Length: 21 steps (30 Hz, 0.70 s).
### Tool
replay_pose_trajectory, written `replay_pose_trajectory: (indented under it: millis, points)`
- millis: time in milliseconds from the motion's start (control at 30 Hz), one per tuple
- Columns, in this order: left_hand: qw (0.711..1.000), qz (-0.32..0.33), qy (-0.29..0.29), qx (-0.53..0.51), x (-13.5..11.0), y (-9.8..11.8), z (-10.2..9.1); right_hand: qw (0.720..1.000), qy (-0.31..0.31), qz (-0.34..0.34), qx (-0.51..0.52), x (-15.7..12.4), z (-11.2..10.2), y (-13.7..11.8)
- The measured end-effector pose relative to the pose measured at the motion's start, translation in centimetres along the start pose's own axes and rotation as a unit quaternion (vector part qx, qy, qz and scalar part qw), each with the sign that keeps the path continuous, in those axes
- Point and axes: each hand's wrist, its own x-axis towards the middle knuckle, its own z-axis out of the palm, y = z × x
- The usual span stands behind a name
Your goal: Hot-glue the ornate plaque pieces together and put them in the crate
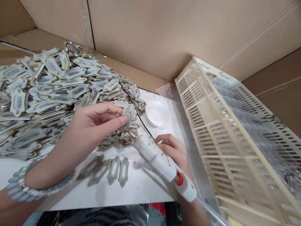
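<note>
My left hand (94, 125) pinches a small grey ornamental plate (128, 114) between thumb and fingers. My right hand (174, 150) is curled behind a thick white pen-like tool (156, 157), which it grips. This tool has a thin metal tip, a red-orange ring and a clear tube at its rear. Its tip is close below the plate; I cannot tell whether they touch. Under my hands, several similar flat pieces (114, 171) with oval centres lie in a row on the white work surface (145, 194).
A large heap of the same plates (56, 81) covers the left side. Beyond the tool sits a round white dish (158, 113), beside a black cable (143, 124). On the right, a cream plastic basket (209, 125) contains clear plastic sheets (254, 125). Cardboard walls (150, 37) enclose the back.
</note>
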Motion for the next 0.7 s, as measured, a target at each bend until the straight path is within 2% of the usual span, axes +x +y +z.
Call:
replay_pose_trajectory:
  millis: [233,500,700]
  points:
    - [1.0,-0.003,-0.009,-0.003,-0.1,-0.12,-0.13,1.0,-0.014,0.012,0.014,-0.05,0.15,0.11]
    - [0.999,0.033,-0.017,-0.027,-0.05,0.07,0.31,0.999,-0.015,0.029,0.022,0.01,0.22,0.11]
    - [0.999,0.023,-0.007,-0.027,-0.27,-0.03,0.16,0.999,-0.015,0.032,0.024,-0.02,0.1,0.12]
